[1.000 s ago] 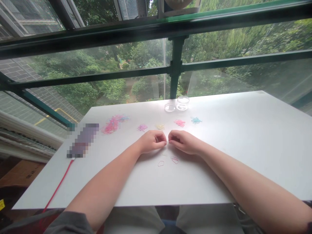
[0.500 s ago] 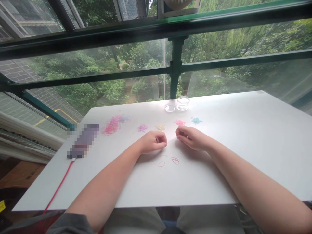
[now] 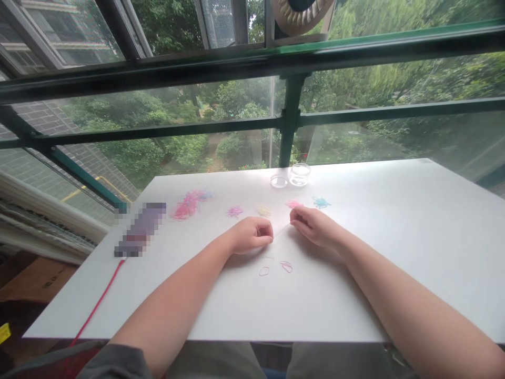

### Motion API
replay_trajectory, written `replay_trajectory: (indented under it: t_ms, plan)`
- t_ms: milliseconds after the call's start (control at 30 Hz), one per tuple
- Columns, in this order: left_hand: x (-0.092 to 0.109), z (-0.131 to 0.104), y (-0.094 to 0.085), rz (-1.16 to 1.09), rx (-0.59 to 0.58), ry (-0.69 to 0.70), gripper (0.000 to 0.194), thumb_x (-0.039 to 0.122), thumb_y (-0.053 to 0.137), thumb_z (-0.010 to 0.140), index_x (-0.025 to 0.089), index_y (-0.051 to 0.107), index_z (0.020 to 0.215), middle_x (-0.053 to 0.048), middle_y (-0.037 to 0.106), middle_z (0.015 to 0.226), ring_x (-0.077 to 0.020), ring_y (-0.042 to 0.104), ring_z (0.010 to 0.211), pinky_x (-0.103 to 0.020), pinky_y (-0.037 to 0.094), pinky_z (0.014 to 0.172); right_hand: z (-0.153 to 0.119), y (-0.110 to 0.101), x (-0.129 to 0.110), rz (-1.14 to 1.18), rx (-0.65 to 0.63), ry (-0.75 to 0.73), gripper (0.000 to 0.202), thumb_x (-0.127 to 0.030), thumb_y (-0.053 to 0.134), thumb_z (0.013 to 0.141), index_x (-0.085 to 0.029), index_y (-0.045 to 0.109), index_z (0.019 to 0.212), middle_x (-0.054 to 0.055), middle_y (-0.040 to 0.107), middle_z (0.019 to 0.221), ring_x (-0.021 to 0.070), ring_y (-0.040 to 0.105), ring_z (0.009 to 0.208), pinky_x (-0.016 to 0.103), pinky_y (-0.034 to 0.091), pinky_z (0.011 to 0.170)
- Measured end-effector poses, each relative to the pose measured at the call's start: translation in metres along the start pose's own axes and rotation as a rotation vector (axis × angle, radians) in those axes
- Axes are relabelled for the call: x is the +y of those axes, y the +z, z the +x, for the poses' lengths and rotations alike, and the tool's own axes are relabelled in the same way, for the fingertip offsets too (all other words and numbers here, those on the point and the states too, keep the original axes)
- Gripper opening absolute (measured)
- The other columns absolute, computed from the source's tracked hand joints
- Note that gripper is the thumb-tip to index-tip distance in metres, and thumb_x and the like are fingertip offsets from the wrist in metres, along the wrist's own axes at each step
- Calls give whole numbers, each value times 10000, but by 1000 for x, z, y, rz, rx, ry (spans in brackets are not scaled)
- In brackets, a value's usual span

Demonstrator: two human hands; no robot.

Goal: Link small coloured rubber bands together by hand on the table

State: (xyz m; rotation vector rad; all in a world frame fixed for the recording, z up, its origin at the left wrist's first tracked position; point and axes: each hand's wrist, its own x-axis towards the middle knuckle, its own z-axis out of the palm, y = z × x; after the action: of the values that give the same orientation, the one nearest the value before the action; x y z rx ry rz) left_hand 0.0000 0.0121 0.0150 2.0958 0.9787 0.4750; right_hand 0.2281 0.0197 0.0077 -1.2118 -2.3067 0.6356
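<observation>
A thin pale rubber band [image 3: 281,230] is stretched in a slanting line between my two hands. My left hand [image 3: 251,235] pinches its near-left end, fingers curled, low over the table. At the other end my right hand [image 3: 315,226] is closed on it with thumb and fingers together. Just below the hands lie a pink rubber band [image 3: 264,271], a pair of overlapping reddish bands [image 3: 286,267] and a faint pale band [image 3: 269,258]. Beyond the hands are small piles of bands: purple [image 3: 234,211], yellow [image 3: 263,211], pink [image 3: 294,203], partly behind my right hand, and blue [image 3: 322,202].
A large mixed heap of bands [image 3: 190,205] lies at the left back of the white table [image 3: 394,210]. A clear round jar [image 3: 300,175] and its lid [image 3: 279,181] stand at the back edge. A blurred-out phone-like object [image 3: 141,230] with a red cable [image 3: 98,302] lies left.
The camera has tilted slightly, so the whole scene sits a little lower and further right. Both hands keep the band stretched between them, with little other movement.
</observation>
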Motion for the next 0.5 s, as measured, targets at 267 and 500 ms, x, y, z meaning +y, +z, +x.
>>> replay_trajectory:
  t_ms: [267, 500]
  plan:
    - [-1, 0, 4, 8, 38, 7, 85, 226, 552, 731, 156, 597, 717, 2, 579, 666, -103, 502, 620, -202, 395, 563, -3, 10, -14, 19, -68, -19, 66, -225, 462, 820, -190, 506, 786, -5, 552, 671, 110, 441, 574, 231, 343, 551]
    - [-4, 0, 5, 7, 79, -3, 145, 298, 567, 752, 164, 602, 796, -9, 596, 721, -101, 518, 615, -206, 411, 558, -2, 16, -19, 56, -70, -19, 71, -232, 469, 826, -189, 503, 781, -15, 545, 650, 103, 437, 562, 230, 340, 545]
